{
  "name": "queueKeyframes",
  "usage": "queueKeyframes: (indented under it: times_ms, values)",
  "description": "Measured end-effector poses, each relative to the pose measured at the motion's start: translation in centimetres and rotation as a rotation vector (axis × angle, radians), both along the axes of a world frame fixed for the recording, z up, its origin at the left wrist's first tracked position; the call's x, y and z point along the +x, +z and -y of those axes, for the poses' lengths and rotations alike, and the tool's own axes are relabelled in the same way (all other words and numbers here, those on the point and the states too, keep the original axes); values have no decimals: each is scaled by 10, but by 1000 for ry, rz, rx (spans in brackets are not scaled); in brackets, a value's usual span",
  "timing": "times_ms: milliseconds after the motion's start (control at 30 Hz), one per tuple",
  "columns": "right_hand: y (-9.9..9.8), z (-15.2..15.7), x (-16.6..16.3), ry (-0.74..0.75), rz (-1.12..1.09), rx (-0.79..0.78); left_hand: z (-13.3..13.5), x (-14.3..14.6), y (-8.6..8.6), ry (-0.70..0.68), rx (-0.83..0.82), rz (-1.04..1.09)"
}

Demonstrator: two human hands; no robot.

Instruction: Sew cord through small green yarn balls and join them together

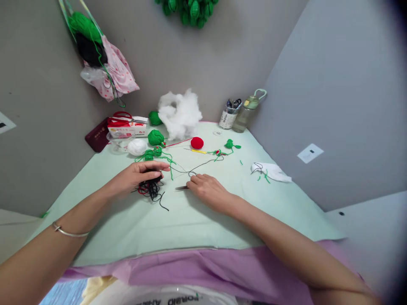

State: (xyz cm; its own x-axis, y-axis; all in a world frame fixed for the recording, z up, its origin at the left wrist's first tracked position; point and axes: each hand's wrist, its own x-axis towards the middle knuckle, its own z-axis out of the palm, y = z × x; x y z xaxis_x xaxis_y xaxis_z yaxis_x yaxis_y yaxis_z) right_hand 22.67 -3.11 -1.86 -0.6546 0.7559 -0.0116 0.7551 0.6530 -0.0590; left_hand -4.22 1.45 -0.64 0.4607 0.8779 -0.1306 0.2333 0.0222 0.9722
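Note:
My left hand (149,173) is at the left middle of the table, with its index finger stretched out and the thumb bent beneath. It holds a loose tangle of black yarn (153,188) with some red strands in it. My right hand (208,189) is curled on the tabletop, and a pair of dark pointed blades (181,187), like thread snips, sticks out from under its fingers; their handles are hidden. A black strand (206,162) runs between the hands, loops at the right fingertips and leads to a small green and red crocheted piece (218,153).
Behind the hands lie a yellow crochet hook (199,151), red yarn ball (197,143), green yarn ball (155,137), white yarn ball (137,147) and white stuffing (179,113). Red scissors (122,120) rest on a box. A bottle (244,114) and pen cup (228,116) stand at the back right.

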Motion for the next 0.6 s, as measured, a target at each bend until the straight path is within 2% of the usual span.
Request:
queueKeyframes:
  times_ms: [67,133,233,333,433,600]
  values:
    - [-1,-6,3,-109,-233,-90,1,0,2,-13,49,-24]
    - [3,-10,5,-195,-526,-261,3,1,4,-20,83,-39]
    - [13,-11,4,-207,-814,-569,7,3,6,-18,111,-64]
    - [22,-7,-4,-195,-879,-757,10,8,6,-48,111,-104]
    - [24,-5,-12,-201,-885,-826,14,13,6,-82,113,-121]
    - [16,-11,-22,-233,-963,-921,18,18,9,-81,138,-134]
